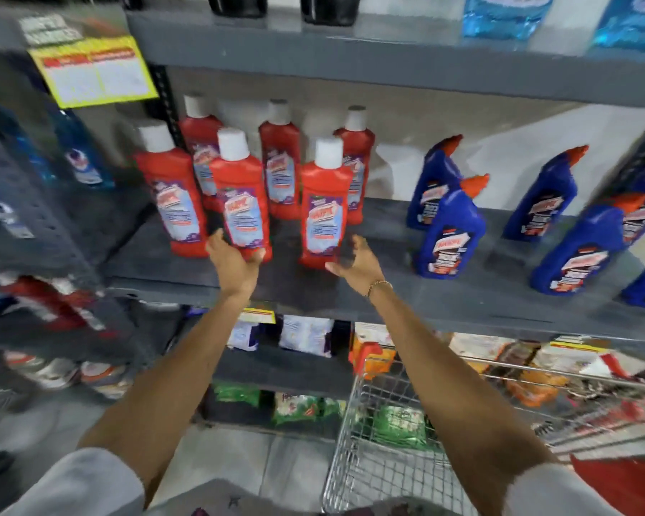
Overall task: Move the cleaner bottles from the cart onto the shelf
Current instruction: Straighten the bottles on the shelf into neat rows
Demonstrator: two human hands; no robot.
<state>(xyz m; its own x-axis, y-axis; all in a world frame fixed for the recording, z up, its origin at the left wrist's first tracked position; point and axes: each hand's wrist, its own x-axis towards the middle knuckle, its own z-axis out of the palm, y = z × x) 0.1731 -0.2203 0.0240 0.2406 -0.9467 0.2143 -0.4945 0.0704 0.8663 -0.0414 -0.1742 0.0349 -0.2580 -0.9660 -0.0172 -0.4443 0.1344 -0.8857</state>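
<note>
Bright, even indoor lighting; soft shadows only. Heavy motion blur at left edge, wide-angle bending toward corners.

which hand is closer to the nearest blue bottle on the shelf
Right. The right hand is by the front red bottle, with the blue bottle just beyond it. The left hand is farther left.

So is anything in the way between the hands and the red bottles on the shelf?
No. The left hand already touches the base of one red bottle. The right hand is open beside another red bottle, with nothing between them. Both bottles stand on the shelf already.
</note>
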